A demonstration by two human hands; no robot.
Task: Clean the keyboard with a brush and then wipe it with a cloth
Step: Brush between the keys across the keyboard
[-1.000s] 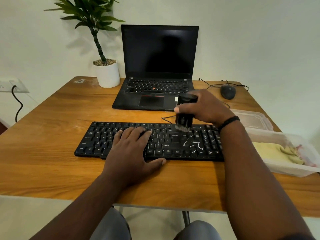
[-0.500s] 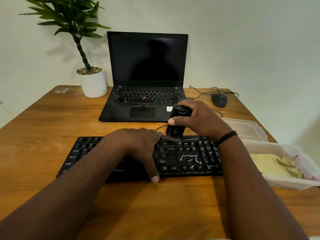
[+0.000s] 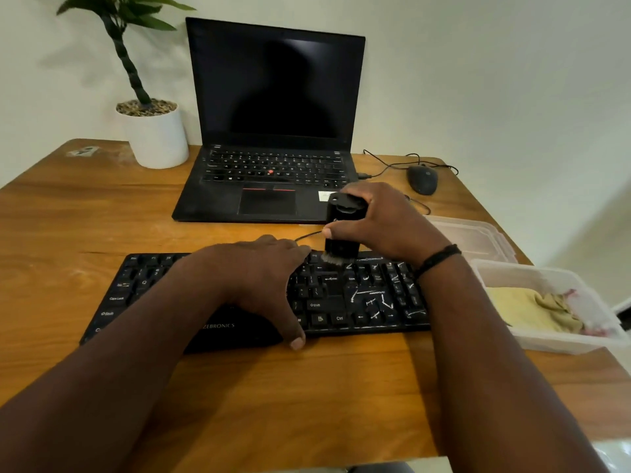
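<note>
A: What do we see our right hand (image 3: 386, 223) doing?

B: We grip the black brush (image 3: 343, 230) with it. Our thumb is on the front and our fingers curl round the back. The brush is a short, boxy block, smooth and shiny, and it stands nearly upright. Its pale bristles touch the top row of keys.

A: And our left hand (image 3: 259, 278)?

B: It lies flat on the middle of the keyboard (image 3: 341, 302), fingers loose and spread. It presses down and holds nothing. The thumb hangs over the front edge, near the table.

A: What is the keyboard like?

B: It is long, flat and black, made of plastic, with lots of small square keys. Thin white bits lie across the keys on the right side, like little scratchy lines.

A: What is under it?

B: A wooden table (image 3: 68, 216), brown and smooth with wavy grain.

A: Where is the cloth (image 3: 526, 308)?

B: It is soft, yellow and crumpled. It sits in a clear plastic tub (image 3: 560, 343) to the right of the keyboard. A clear lid (image 3: 478, 233) lies just behind the tub.

A: And farther back?

B: A black laptop (image 3: 273, 131) stands open with a dark screen. A dark round mouse (image 3: 422, 179) is to its right. A green plant in a round white pot (image 3: 157, 138) with pebbles is to its left.
</note>
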